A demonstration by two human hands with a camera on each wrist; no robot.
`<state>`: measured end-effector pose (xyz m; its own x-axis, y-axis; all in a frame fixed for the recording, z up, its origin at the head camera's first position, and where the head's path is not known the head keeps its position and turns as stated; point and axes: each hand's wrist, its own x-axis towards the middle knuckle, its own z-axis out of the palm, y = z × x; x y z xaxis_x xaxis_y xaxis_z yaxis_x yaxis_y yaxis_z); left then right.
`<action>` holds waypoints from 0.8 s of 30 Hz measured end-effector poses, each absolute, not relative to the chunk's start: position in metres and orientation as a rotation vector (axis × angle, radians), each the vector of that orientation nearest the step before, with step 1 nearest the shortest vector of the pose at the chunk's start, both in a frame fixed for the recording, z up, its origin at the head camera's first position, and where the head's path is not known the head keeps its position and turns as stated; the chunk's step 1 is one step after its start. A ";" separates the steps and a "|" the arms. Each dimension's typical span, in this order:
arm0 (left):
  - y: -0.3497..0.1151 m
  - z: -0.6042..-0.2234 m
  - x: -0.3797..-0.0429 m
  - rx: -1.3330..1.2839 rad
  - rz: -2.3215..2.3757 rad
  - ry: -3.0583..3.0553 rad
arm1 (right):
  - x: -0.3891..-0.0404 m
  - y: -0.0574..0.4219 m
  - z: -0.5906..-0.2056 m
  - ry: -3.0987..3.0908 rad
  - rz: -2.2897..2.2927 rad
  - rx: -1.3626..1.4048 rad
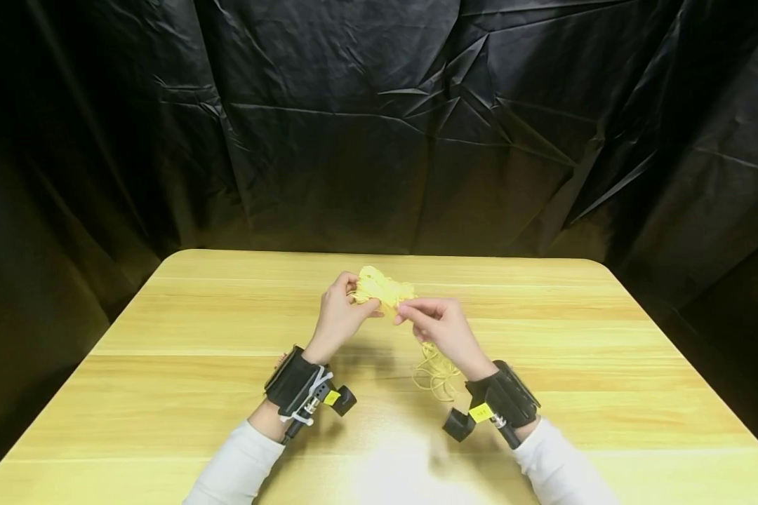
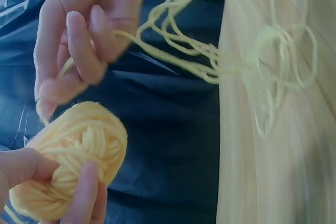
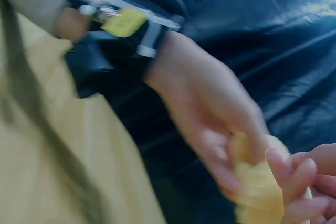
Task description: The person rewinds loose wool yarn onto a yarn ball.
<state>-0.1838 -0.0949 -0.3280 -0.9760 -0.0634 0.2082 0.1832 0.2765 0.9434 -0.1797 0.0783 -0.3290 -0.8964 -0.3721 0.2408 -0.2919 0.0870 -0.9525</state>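
My left hand [image 1: 340,314] grips a ball of yellow yarn [image 1: 375,284] above the table, its thumb and fingers pressed into the wound strands. In the left wrist view the yarn ball [image 2: 113,135] looks oval and mostly wound. Close at its right side, my right hand [image 1: 443,328] pinches a strand that runs from the ball. That loose yarn [image 2: 197,71] passes through the curled fingers of the right hand [image 2: 92,30] and trails down. The right wrist view is blurred; there the ball [image 3: 257,192] lies between both hands.
A loose tangle of yellow yarn [image 1: 439,375] lies on the wooden table [image 1: 183,393] beneath the right hand. Black sheeting [image 1: 328,161] hangs behind the table's far edge. Both wrists wear black straps with small cameras [image 1: 460,424].
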 end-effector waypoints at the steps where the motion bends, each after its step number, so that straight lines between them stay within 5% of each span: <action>1: -0.095 -0.328 -0.184 -0.129 -1.816 -2.319 | -0.178 0.075 -0.331 2.253 -1.949 -0.721; 13: -0.104 -0.332 -0.183 -0.410 -2.510 -2.156 | -0.187 0.068 -0.365 2.150 -1.847 -0.733; 24: -0.105 -0.329 -0.183 -0.347 -2.539 -2.236 | -0.202 0.077 -0.372 2.081 -1.728 -0.735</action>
